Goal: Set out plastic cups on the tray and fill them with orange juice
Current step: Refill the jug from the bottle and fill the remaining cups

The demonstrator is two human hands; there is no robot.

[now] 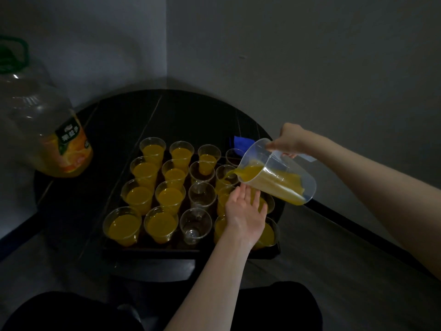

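Note:
A dark tray on a round black table holds several clear plastic cups in rows. Most of them hold orange juice, such as the front left cup. Three cups in the third column, such as one at the front, hold none. My right hand grips the handle of a clear measuring jug, tilted left. Juice streams from its spout into a cup in the fourth column. My left hand hovers flat with straight fingers over the right-hand cups, just under the jug.
A large clear juice bottle with an orange label and green handle stands on the table's left edge, nearly drained. Something blue lies behind the tray. Walls meet in a corner behind the table. My dark-clothed legs show at the bottom.

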